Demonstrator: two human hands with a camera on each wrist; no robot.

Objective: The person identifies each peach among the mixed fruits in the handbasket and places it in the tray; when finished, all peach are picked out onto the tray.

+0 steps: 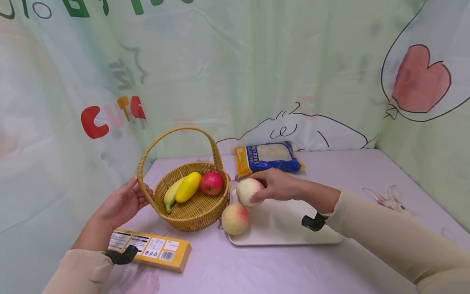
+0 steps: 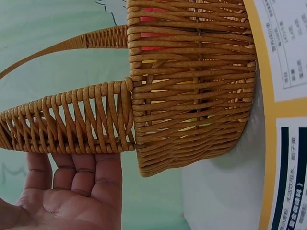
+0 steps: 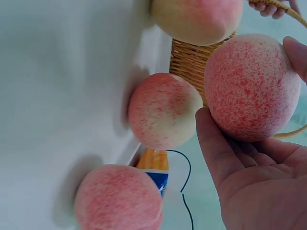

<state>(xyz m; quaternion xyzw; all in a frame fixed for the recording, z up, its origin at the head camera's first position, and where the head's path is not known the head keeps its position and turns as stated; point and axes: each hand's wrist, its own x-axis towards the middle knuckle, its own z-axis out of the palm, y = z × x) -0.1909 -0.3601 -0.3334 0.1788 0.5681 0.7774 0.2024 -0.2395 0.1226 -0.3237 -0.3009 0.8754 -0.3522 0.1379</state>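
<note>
My right hand (image 1: 277, 185) grips a pale peach (image 1: 249, 192) with pink speckles, holding it above the left end of a white tray (image 1: 286, 244), beside the basket. Another peach (image 1: 235, 219) sits at the tray's left edge. The right wrist view shows further peaches (image 3: 165, 110) on the tray, which the right hand and arm hide in the head view. My left hand (image 1: 123, 204) holds the left side of the handle (image 2: 67, 117) of a wicker basket (image 1: 194, 222), its fingers passing behind the weave. Inside lie a banana (image 1: 170, 196), a smooth yellow fruit (image 1: 188, 188) and a red apple (image 1: 211, 183).
A yellow box (image 1: 158, 249) with printed labels lies in front of the basket, partly under the left wrist. Behind the tray is a blue and yellow packet (image 1: 269, 157) of pasta. Printed curtains (image 1: 275, 73) stand around the table's back and sides.
</note>
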